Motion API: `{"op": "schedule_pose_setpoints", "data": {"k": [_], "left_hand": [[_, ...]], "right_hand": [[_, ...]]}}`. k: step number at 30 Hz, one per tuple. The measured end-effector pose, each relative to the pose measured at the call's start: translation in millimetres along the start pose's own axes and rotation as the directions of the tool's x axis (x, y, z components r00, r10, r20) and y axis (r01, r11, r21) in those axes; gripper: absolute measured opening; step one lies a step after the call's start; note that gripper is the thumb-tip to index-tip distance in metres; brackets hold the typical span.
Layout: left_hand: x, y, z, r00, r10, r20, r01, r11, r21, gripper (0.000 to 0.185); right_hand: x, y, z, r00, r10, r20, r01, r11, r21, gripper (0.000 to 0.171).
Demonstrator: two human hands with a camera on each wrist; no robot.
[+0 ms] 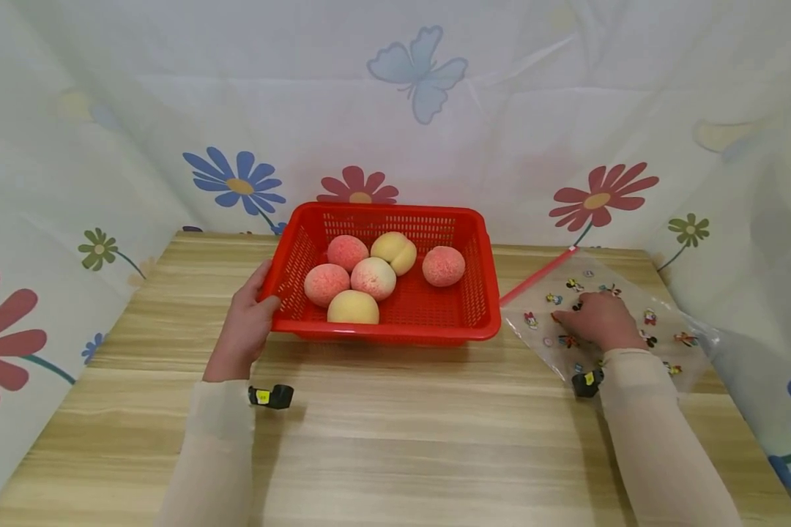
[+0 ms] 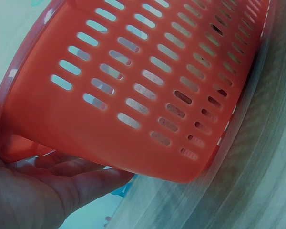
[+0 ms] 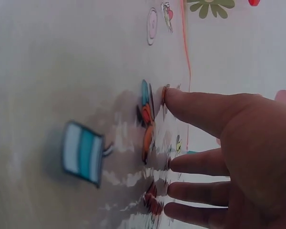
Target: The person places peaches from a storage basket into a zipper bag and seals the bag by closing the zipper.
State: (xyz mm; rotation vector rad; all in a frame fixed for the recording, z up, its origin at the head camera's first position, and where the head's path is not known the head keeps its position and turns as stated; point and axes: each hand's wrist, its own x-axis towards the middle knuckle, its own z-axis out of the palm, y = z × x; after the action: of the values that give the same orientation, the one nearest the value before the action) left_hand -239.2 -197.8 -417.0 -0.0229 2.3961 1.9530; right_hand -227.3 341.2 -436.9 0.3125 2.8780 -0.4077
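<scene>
A red plastic basket (image 1: 395, 333) with slotted walls stands on the table, tilted slightly in the left wrist view. Several peaches (image 1: 373, 279), pink and pale yellow, lie in it, mostly in its left half. My left hand (image 1: 247, 322) grips the basket's left rim, thumb over the top edge; in the left wrist view its fingers (image 2: 102, 181) are under the rim, against the outer wall. To the right lies a clear plastic bag (image 1: 606, 271) printed with small cartoon figures and edged by a pink zip strip. My right hand (image 1: 603, 320) rests its fingertips on the bag, thumb and fingers apart.
The wood-grain table (image 1: 395, 439) reaches a white curtain (image 1: 290, 117) printed with flowers and a butterfly, which hangs behind it and on both sides. A small black camera (image 1: 272, 397) is worn at the left wrist, another (image 1: 588, 382) at the right.
</scene>
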Motion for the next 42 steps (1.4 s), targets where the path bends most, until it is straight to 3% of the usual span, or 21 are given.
{"op": "schedule_pose_setpoints", "data": {"k": [13,26,35,42], "left_hand": [[-0.1,2.2,-1.8,1.000,-0.008,-0.001,0.008,1.000,-0.006,0.070],[0.4,0.1,-1.6,1.000,-0.002,-0.004,0.002,1.000,0.000,0.071],[0.4,-0.6,-1.4,1.000,0.006,-0.003,-0.006,1.000,0.002,0.071],[1.2,-0.7,-1.1,1.000,-0.009,-0.004,0.009,1.000,0.001,0.070]], "right_hand": [[3,-1,0,0.998,-0.035,0.044,0.035,0.999,0.018,0.063],[-1,3,1,0.996,-0.085,0.035,0.084,0.996,0.003,0.063],[-9,-4,-2,0.999,-0.043,-0.028,0.042,0.999,-0.017,0.077],[-7,-6,4,0.998,0.061,0.022,-0.062,0.997,0.040,0.075]]}}
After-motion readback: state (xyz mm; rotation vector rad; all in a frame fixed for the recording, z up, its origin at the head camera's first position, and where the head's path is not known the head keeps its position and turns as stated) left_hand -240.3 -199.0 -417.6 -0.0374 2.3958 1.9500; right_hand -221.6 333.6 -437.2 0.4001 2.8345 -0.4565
